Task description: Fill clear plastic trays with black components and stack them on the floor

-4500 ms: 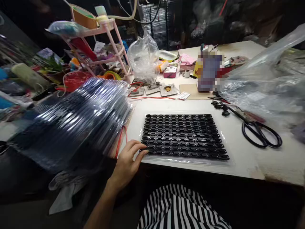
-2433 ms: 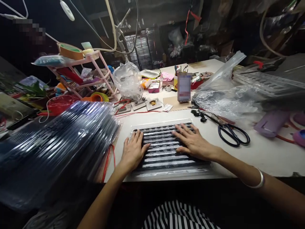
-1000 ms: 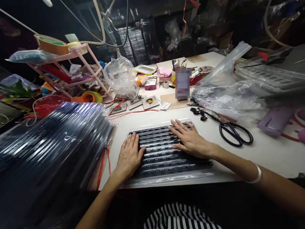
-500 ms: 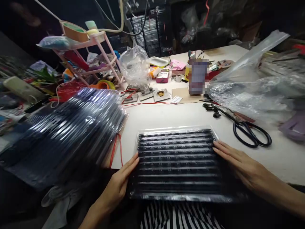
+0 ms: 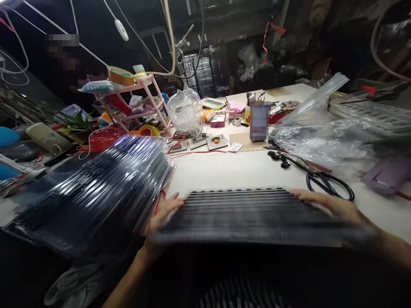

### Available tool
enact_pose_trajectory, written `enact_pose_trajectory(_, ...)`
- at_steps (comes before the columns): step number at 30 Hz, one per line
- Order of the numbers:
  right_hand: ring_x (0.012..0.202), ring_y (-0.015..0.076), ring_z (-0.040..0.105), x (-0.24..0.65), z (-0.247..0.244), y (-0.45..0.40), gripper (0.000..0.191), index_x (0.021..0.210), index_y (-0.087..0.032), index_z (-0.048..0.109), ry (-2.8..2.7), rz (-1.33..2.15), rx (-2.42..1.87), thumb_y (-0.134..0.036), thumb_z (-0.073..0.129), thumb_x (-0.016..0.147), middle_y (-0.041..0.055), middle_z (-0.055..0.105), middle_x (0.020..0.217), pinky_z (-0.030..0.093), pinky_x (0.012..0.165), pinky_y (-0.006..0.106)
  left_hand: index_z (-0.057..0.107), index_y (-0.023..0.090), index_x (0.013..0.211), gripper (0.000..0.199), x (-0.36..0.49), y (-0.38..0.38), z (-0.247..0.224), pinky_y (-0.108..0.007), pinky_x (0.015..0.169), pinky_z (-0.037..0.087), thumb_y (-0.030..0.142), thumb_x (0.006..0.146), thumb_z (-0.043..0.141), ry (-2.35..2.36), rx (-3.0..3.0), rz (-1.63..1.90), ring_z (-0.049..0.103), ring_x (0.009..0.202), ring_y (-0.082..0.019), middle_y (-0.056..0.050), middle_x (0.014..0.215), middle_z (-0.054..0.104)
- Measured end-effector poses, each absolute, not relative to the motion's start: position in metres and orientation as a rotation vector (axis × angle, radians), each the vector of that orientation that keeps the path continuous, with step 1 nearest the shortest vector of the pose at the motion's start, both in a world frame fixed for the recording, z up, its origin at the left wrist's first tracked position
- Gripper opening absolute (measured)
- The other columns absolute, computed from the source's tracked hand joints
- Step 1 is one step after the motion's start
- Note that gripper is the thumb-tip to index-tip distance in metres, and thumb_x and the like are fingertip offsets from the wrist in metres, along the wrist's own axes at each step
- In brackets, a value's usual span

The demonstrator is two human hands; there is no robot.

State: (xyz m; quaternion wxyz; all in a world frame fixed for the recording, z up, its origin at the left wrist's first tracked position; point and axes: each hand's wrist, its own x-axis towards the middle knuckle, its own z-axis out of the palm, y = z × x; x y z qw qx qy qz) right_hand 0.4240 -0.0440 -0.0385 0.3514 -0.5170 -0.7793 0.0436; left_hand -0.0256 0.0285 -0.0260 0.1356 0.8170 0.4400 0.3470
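Observation:
A black ridged plastic tray (image 5: pixel 244 216) is held up in front of me at the near edge of the table, blurred by motion and seen at a low angle. My left hand (image 5: pixel 163 216) grips its left side, thumb and fingers along the rim. On the opposite side my right hand (image 5: pixel 337 207) holds the right rim, its fingers partly hidden behind the tray. To the left lies a big stack of similar dark trays (image 5: pixel 105 184) in shiny clear wrapping. Scissors (image 5: pixel 330 184) with black handles rest on the table beyond my right hand.
Small black pieces (image 5: pixel 279 158) lie near the scissors' blades. Clear plastic bags (image 5: pixel 321 132) are heaped on the right. A phone (image 5: pixel 259 122) stands upright at the back of the white table (image 5: pixel 221 169). A pink rack (image 5: pixel 157 105) holds tape at the back left.
Both hands have raised the tray's near edge, so it now appears flatter and closer to me. My view has tilted upward, showing more of the background.

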Motion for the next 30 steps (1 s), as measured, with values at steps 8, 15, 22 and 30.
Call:
enact_pose_trajectory(8,0.046,0.0193,0.054,0.393,-0.008,0.039,0.046,0.074,-0.023,0.045,-1.656,0.518,-1.848,-0.065,0.031,0.085,-0.0015,0.053,0.049,0.04,0.05,0.03,0.054,0.018,0.081,0.042,0.016,0.099,-0.006,-0.031,0.063,0.047,0.044,0.095,0.024,1.788,2.192,0.904,0.06,0.066,-0.019,-0.004,0.068,0.06)
enact_pose_trajectory(15,0.067,0.0268,0.061,0.389,-0.037,0.059,0.054,0.073,-0.018,0.056,-2.048,0.414,-2.264,-0.062,0.03,0.088,0.0113,0.063,0.068,0.04,0.059,0.034,0.063,0.013,0.071,0.044,0.023,0.105,-0.028,-0.042,0.072,0.046,0.041,0.091,0.034,2.053,2.311,0.303,0.063,0.076,-0.03,-0.015,0.074,0.064)
enact_pose_trajectory(22,0.128,0.0331,0.039,0.342,-0.037,0.05,0.044,0.132,-0.016,0.047,-2.478,-0.312,-1.748,-0.035,0.03,0.096,0.0193,0.043,0.139,0.031,0.097,0.049,0.04,0.017,0.137,0.048,0.057,0.088,-0.032,-0.049,0.106,0.026,0.038,0.094,0.032,1.887,2.592,0.175,0.031,0.133,-0.031,-0.014,0.145,0.036)
enact_pose_trajectory(30,0.14,0.034,0.008,0.305,-0.047,0.075,0.071,0.145,-0.022,0.027,-2.587,0.113,-1.57,-0.064,0.026,0.089,0.0138,0.014,0.154,0.012,0.108,0.055,0.024,0.014,0.145,0.08,0.06,0.086,-0.036,-0.052,0.111,0.012,0.064,0.084,0.037,1.455,2.711,0.089,0.007,0.14,-0.034,-0.02,0.153,0.013)
